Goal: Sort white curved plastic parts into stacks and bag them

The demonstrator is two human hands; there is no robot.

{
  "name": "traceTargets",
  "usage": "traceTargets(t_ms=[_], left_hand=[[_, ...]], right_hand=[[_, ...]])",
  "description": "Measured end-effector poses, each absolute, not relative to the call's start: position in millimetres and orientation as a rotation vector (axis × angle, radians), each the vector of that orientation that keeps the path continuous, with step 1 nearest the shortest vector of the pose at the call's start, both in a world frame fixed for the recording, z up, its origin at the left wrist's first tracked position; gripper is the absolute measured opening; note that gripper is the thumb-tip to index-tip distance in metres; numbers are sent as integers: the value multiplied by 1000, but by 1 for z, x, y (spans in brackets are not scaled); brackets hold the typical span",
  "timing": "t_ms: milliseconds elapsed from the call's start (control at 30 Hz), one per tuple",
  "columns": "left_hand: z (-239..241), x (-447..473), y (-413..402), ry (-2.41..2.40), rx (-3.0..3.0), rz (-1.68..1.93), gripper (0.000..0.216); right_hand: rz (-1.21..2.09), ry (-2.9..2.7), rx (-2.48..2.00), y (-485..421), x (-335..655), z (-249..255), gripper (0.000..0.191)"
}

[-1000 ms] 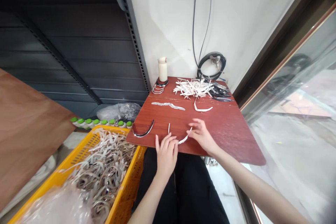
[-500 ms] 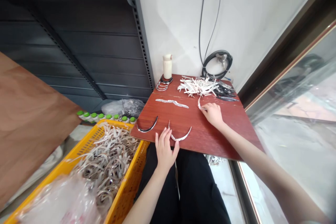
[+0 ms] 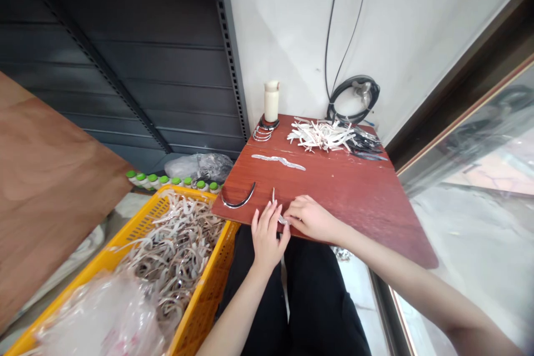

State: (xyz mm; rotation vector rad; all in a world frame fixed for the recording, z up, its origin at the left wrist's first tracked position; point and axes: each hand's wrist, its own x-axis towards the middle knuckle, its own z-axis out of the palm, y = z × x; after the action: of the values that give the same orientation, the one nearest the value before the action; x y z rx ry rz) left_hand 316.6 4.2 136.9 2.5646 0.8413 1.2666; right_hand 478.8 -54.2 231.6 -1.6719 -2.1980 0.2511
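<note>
1. The reddish worktop [image 3: 359, 194] stands against a white wall, with its near right corner cut off behind the person's right forearm.
2. The yellow crate [image 3: 200, 295] at lower left runs out of view at the bottom edge; it is heaped with pale curved strips, partly under a clear plastic bag [image 3: 108, 317] (its contents are too blurred to make out).
3. At the far edge of the worktop lies a pile of white strips [image 3: 319, 134], with dark pieces just beside it on the right, hard to tell apart.
4. A dark curved band [image 3: 238, 202] lies alone near the front left corner, close to the left hand but apart from it.
5. The left hand [image 3: 267, 233] rests at the front edge, fingers straight and close together, tips touching a thin white curved strip [image 3: 275, 203].
6. The right hand [image 3: 311, 217] is loosely curled beside it, fingertips pinching the same strip; most of the strip is hidden under both hands.
</note>
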Motion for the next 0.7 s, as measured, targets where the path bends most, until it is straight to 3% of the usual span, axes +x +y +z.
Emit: traceTargets(t_ms=[233, 500, 700], left_hand=[[137, 316, 5, 802, 2563, 1286, 31], [137, 316, 6, 736, 2528, 1339, 26], [136, 315, 6, 758, 2534, 1362, 26]], right_hand=[[219, -2145, -1636, -43, 505, 231, 21], [-568, -1344, -2282, 10, 664, 242, 25], [-476, -1443, -2417, 40, 689, 241, 29]])
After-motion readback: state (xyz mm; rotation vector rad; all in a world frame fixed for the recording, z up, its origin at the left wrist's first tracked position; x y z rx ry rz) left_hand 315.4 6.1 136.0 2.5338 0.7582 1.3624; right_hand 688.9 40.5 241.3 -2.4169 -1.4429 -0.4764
